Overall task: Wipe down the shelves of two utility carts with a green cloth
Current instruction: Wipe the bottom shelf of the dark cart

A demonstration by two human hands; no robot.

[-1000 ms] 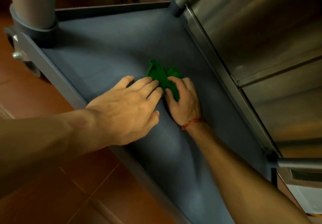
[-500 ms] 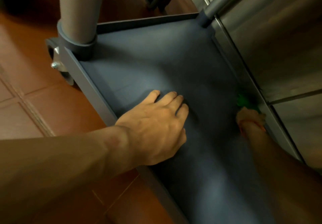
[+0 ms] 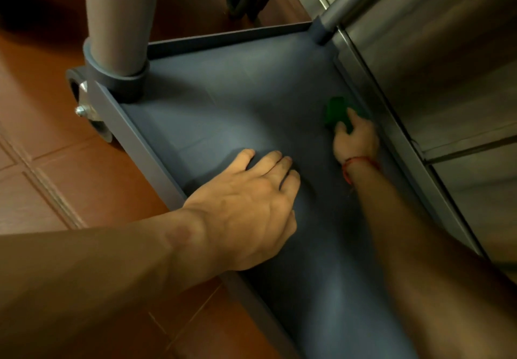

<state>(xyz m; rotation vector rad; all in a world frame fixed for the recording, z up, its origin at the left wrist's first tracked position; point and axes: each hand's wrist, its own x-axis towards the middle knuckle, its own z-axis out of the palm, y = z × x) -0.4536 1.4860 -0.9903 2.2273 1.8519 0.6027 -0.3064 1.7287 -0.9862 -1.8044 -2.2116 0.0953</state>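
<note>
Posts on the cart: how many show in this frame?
2. One post rises from the shelf corner above the caster; the other stands at the far corner beside the steel cabinet. Nearer corners are out of frame.

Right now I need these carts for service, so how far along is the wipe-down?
Done: cannot tell; the shelf shows no wipe marks. In hand: the right hand holds the green cloth at the shelf's edge beside the steel cabinet, the left hand resting flat mid-shelf. Left: probably the other shelves and the second cart, none clearly in view.
</note>
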